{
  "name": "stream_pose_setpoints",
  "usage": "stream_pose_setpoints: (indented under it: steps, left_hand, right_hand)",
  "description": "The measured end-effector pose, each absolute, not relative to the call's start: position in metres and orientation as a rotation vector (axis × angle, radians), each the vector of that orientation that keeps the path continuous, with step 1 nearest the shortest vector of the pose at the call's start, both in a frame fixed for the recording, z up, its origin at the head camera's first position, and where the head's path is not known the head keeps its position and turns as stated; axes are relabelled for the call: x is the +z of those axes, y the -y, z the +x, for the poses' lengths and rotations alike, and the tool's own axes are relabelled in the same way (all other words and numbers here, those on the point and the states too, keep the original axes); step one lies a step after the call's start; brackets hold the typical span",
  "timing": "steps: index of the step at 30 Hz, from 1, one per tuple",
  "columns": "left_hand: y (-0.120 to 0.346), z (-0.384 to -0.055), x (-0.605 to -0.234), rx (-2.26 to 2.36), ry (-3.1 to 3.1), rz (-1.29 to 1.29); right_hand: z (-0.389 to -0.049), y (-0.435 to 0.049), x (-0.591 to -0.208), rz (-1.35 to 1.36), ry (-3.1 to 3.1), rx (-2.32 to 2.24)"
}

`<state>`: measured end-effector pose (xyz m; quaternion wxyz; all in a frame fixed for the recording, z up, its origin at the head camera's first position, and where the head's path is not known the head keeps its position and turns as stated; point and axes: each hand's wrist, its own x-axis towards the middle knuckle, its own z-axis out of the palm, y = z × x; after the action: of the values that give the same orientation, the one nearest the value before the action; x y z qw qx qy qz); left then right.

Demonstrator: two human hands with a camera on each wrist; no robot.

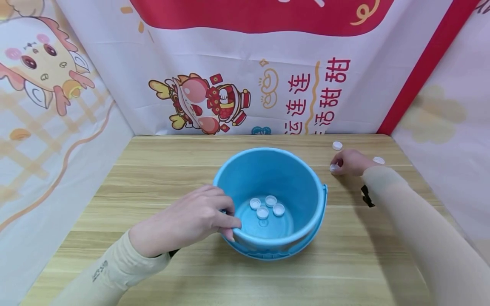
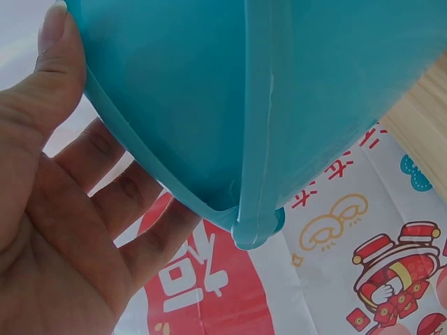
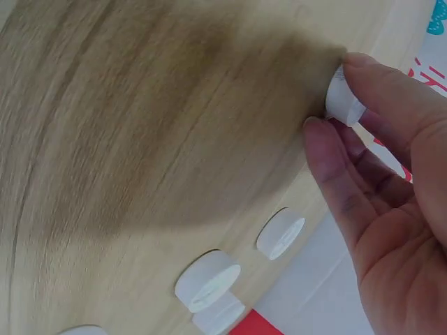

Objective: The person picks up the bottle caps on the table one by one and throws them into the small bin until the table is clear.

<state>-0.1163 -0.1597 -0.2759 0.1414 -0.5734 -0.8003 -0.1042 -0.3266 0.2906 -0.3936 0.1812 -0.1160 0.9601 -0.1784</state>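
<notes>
You're gripping blue bucket (image 1: 268, 174) w/ L hand (image 1: 200, 214), pinching white cap (image 1: 334, 168) w/ R hand (image 1: 351, 162), far R of tbl (image 1: 164, 170).

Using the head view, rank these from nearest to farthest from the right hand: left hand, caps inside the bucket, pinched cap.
1. Pinched cap: at the right hand's fingertips.
2. Caps: centre, inside the bucket.
3. Left hand: at the bucket's left rim.

Wood-grain desk (image 1: 160, 170), far corners rounded; white back cloth (image 1: 126, 85) with a red panel (image 1: 249, 15), sideways red characters (image 1: 331, 100) and a cartoon figure (image 1: 195, 91); white left cloth (image 1: 84, 178) with a cartoon face (image 1: 38, 51); white right cloth (image 1: 459, 178) with pale yellow blotches (image 1: 434, 112); red stripe (image 1: 426, 63) down to the far right corner; light soft, shadows blurred
</notes>
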Motion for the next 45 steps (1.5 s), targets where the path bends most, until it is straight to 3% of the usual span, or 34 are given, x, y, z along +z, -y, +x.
stream_pose_setpoints:
  steps: [45]
  left_hand:
    - [0.160, -0.115, -0.277, -0.378, 2.356, -1.634]
  right_hand:
    - [-0.323, -0.281, -0.393, -0.211, -2.711, -0.484]
